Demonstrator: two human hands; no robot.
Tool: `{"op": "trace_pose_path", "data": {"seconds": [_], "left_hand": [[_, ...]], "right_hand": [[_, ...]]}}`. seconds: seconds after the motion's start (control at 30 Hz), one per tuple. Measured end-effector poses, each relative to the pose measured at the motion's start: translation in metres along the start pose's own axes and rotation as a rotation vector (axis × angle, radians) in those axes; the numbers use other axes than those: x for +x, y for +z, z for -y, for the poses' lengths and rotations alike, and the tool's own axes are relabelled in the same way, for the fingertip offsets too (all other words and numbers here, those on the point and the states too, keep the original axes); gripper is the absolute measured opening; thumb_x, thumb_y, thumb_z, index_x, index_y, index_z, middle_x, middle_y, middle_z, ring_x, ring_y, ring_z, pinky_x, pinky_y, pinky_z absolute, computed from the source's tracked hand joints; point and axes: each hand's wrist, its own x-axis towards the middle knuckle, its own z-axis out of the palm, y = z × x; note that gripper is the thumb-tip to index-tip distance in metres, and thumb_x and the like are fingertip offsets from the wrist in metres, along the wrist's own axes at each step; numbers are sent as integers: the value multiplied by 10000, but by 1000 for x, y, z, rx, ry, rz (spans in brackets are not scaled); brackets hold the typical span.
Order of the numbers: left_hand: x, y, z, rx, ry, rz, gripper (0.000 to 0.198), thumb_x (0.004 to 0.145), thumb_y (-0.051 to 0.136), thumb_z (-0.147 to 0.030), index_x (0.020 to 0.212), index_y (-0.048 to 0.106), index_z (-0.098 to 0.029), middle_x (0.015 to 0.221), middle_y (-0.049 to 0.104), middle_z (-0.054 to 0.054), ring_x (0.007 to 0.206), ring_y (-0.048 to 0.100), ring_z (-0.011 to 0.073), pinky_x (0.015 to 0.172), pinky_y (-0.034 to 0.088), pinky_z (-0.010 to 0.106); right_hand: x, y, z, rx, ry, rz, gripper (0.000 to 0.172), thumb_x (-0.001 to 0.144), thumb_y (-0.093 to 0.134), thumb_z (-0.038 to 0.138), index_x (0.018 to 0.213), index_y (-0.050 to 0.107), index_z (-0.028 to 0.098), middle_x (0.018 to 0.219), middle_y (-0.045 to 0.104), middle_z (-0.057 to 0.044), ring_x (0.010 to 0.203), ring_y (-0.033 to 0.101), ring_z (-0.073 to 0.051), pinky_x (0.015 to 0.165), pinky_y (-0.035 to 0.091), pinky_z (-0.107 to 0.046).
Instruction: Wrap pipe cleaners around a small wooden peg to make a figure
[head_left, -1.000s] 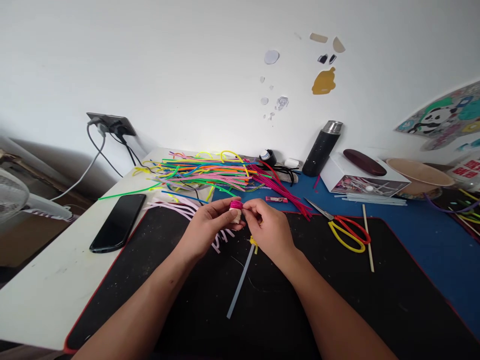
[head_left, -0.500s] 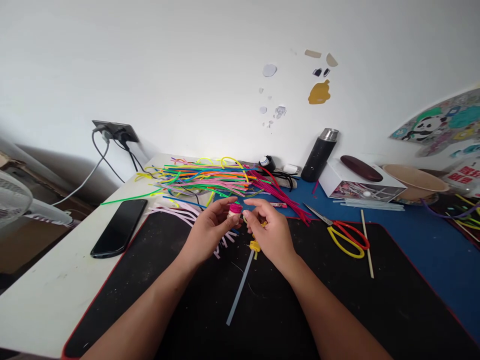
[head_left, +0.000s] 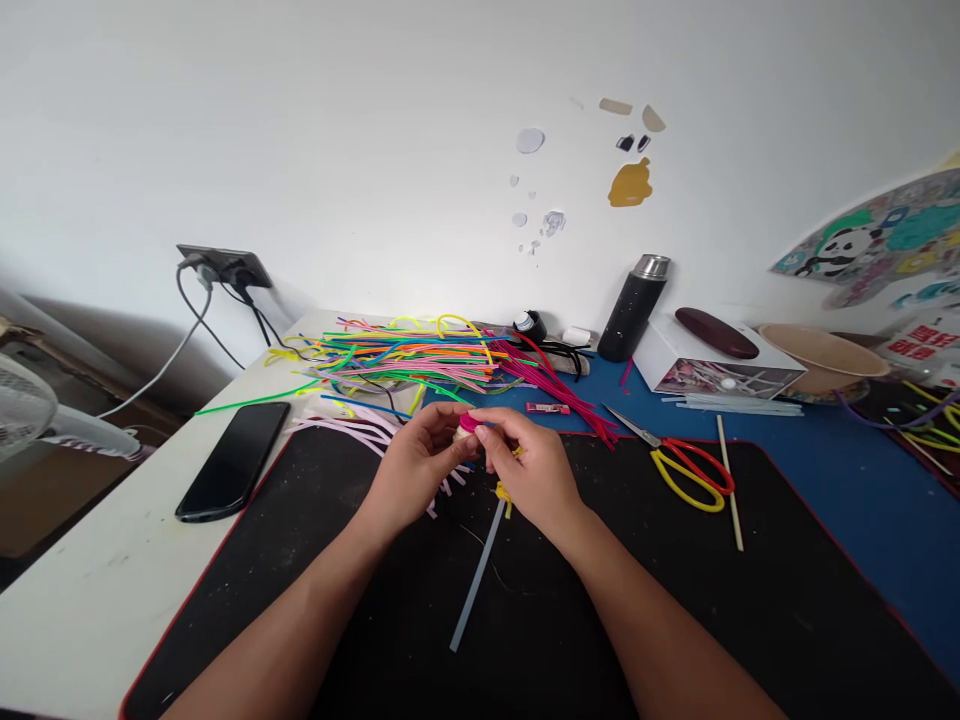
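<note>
**Both hands pinched on small pink-topped piece over black mat**

The black mat (head_left: 675,600) is the landmark, and every place below is given from it.

- The white table (head_left: 90,590) runs along the mat's left edge.
- A blue mat (head_left: 847,480) shows past the far and right edges.
- A pile of coloured pipe cleaners (head_left: 405,355) lies just beyond the mat's far-left corner. Pale pink strands (head_left: 352,425) spill from there onto the mat's far edge.
- A white box (head_left: 720,370) sits well beyond the far edge, towards the right. A dark flask (head_left: 634,308) stands upright just left of it.
- A phone (head_left: 233,459) lies face up just off the mat's left edge.
- Scissors (head_left: 686,465) with red and yellow handles lie across the far edge, right of centre. A thin wooden stick (head_left: 728,482) lies just beside them.
- My left hand (head_left: 412,470) is above the far middle of the mat, with thumb and fingers closed narrow on the pink-topped piece (head_left: 468,423).
- My right hand (head_left: 536,470) is just beside it, and its fingertips meet the same piece at the pink top in a tight pinch.
- The piece is lifted off the mat, between both hands' fingertips.
- A clear stick (head_left: 476,575) lies on the mat's middle, partly under my right hand, with a yellow knot (head_left: 504,492) at its far end.
</note>
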Motion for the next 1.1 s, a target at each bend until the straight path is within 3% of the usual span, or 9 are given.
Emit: {"op": "trace_pose_path", "data": {"seconds": [0.37, 0.77, 1.0, 1.1], "left_hand": [[3, -2, 8, -3, 19, -42, 408, 821, 871, -398, 1121, 693, -188, 1025, 764, 55, 891, 725, 195, 853, 597, 350], [3, -1, 5, -127, -16, -46, 435, 788, 909, -342, 1123, 677, -189, 981, 782, 43, 890, 743, 191, 834, 628, 334], [4, -2, 8, -136, -27, -27, 412, 821, 890, -325, 1142, 670, -191, 1018, 784, 41, 906, 741, 180, 855, 618, 324], [3, -3, 9, -102, -22, -16, 413, 833, 880, -329, 1160, 666, -194, 1050, 780, 51, 931, 744, 191, 866, 613, 327]], "right_hand": [[0, 1, -3, 187, 54, -5, 317, 1025, 587, 350, 1279, 723, 217, 656, 637, 29, 585, 641, -151, 616, 515, -272], [0, 4, -4, 183, 99, 18, 284, 1013, 584, 362, 1188, 743, 205, 611, 622, 33, 537, 625, -152, 555, 477, -272], [0, 3, -3, 234, 97, 13, 364, 1017, 593, 350, 1343, 694, 223, 637, 617, 39, 565, 624, -154, 595, 508, -284], [0, 4, -4, 236, 104, 33, 344, 1020, 587, 354, 1312, 714, 224, 650, 626, 32, 569, 624, -153, 602, 516, -288]]}}
